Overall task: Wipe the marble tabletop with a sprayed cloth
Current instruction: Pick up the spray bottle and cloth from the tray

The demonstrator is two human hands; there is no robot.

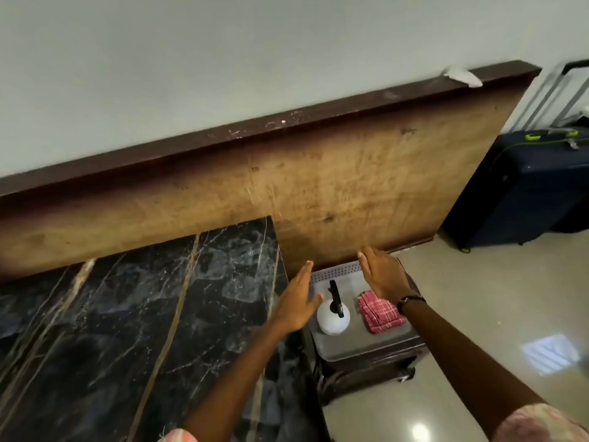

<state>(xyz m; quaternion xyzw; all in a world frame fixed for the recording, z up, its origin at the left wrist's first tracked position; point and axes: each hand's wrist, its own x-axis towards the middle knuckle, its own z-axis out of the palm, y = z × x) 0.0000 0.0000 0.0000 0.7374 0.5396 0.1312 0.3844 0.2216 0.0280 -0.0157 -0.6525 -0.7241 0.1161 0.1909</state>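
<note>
The black marble tabletop (pixel 137 314) with white and gold veins fills the lower left. To its right, a grey tray (pixel 360 346) on a low dark stand holds a white spray bottle (pixel 331 320) with a black nozzle and a folded red-and-white checked cloth (pixel 379 312). My left hand (pixel 298 301) hovers with straight fingers at the marble's right edge, just left of the bottle. My right hand (pixel 382 274) is held flat above the tray's far side, over the cloth. Neither hand holds anything.
A worn wooden panel (pixel 334 183) with a dark top rail stands against the white wall behind the marble. A dark blue suitcase (pixel 522 186) stands at the right on the glossy tiled floor (pixel 494 298). A white scrap (pixel 462 76) lies on the rail.
</note>
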